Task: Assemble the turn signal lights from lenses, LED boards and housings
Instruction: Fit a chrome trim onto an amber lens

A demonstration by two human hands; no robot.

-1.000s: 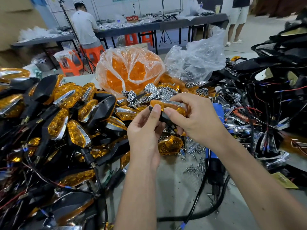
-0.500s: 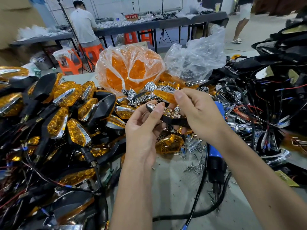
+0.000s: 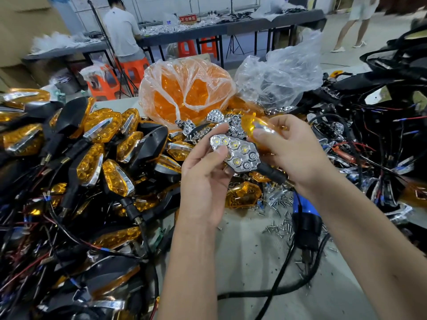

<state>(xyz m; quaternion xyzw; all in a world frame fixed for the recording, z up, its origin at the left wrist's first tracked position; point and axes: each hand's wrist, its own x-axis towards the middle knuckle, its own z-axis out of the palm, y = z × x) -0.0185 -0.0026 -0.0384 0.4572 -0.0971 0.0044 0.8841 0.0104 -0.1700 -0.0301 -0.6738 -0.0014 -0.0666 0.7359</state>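
My left hand (image 3: 203, 181) holds a black housing with a chrome honeycomb LED reflector (image 3: 240, 154) facing me, thumb pressed on its left end. Its black stem (image 3: 271, 173) points right, under my right palm. My right hand (image 3: 298, 155) pinches an amber lens (image 3: 256, 128) just above and to the right of the reflector, apart from it. The lens looks blurred.
A heap of finished amber lights with wires (image 3: 92, 158) fills the left. A bag of amber lenses (image 3: 184, 91) and a clear bag (image 3: 275, 82) stand behind. Loose chrome reflectors (image 3: 215, 116), screws (image 3: 279, 225), a blue-black electric screwdriver (image 3: 305, 220) and black housings with wires (image 3: 381, 125) lie around.
My right hand has lifted the amber lens off the housing and moved it up to the right. My left hand has turned the housing so the chrome reflector faces me.
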